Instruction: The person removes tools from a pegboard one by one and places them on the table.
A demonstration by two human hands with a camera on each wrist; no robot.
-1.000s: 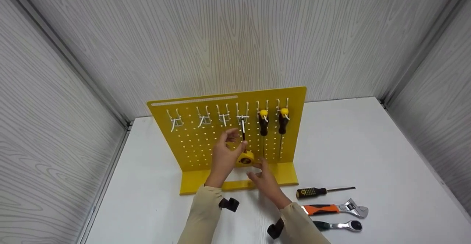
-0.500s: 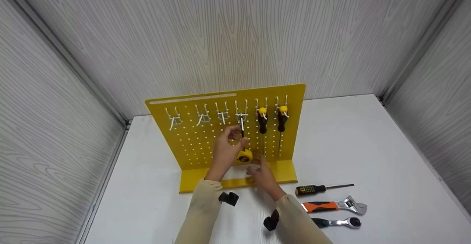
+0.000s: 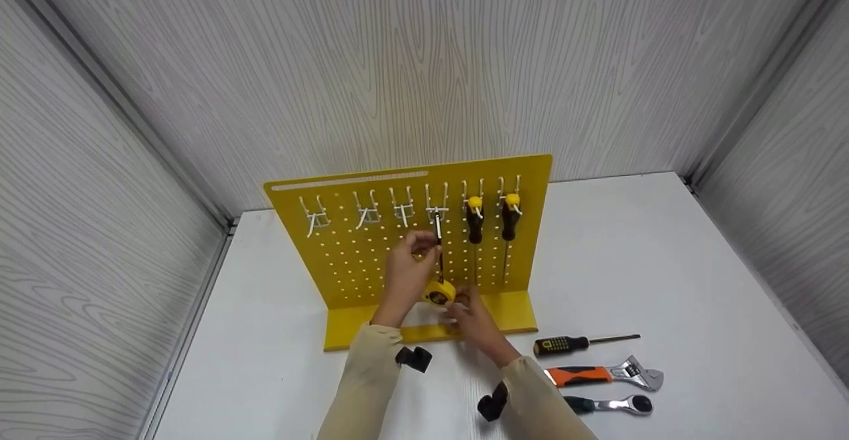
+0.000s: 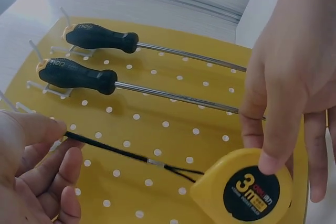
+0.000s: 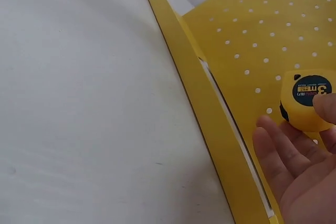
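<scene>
A yellow tape measure (image 4: 212, 187) marked 3m hangs by its black wrist strap (image 4: 118, 150) in front of a yellow pegboard (image 3: 358, 261). My left hand (image 3: 406, 277) pinches the strap between thumb and forefinger, close to a white hook (image 3: 438, 224). Lower down, my right hand (image 3: 481, 324) holds the tape measure's case, thumb on the label side and fingers behind it. In the left wrist view, two black screwdrivers (image 4: 79, 74) with yellow ends hang on hooks beside the strap. Whether the strap's loop is around the hook is hidden by my left fingers.
Bare white hooks (image 3: 318, 220) line the board's left part. Right of the board, a screwdriver (image 3: 561, 345), an orange-handled adjustable wrench (image 3: 580, 376) and a ratchet wrench (image 3: 613, 405) lie on the white table (image 3: 663, 261). The board's yellow foot (image 3: 348, 330) sticks out in front.
My right hand's thumb has come onto the tape measure's case, which was hanging beside its fingers earlier. The case sits slightly lower and tilted. My left hand keeps pinching the strap.
</scene>
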